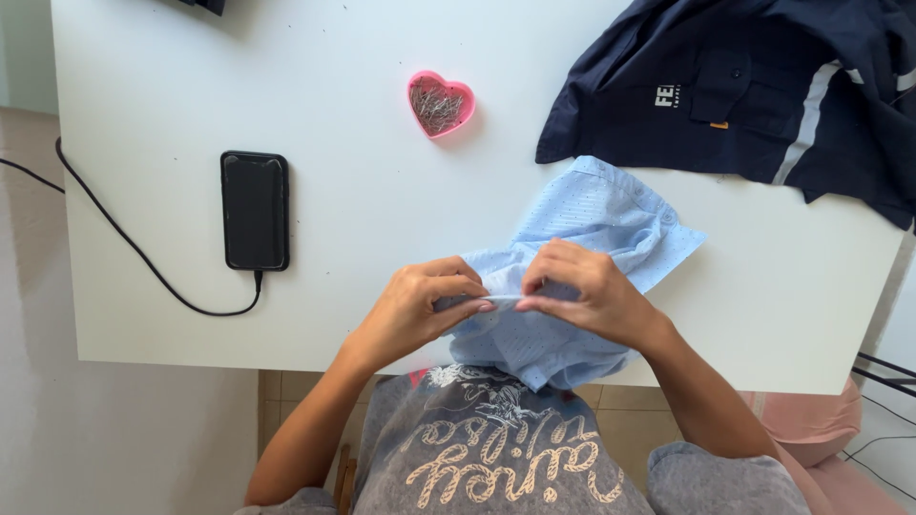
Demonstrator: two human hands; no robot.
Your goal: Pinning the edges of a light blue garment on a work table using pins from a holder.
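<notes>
Light blue shirt [592, 229] is pinched in our left hand [420, 305] and right hand [582, 291]; loosening fingers could undo its fold

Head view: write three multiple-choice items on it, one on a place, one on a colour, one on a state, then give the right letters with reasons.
1. Where does the phone lie on the table?
A. to the left of the pin dish
B. on the dark garment
C. under the blue fabric

2. What colour is the heart-shaped pin dish?
A. green
B. pink
C. black

3. What are the two hands doing?
A. lying flat on the table
B. holding the phone
C. pinching the blue fabric

Answers:
1 A: the phone sits left of the dish, its cable running off the table's left side.
2 B: the dish's rim is pink, with metal pins inside.
3 C: the left hand and right hand meet fingertip to fingertip on a fold of the blue fabric; the dark garment lies untouched.
</notes>
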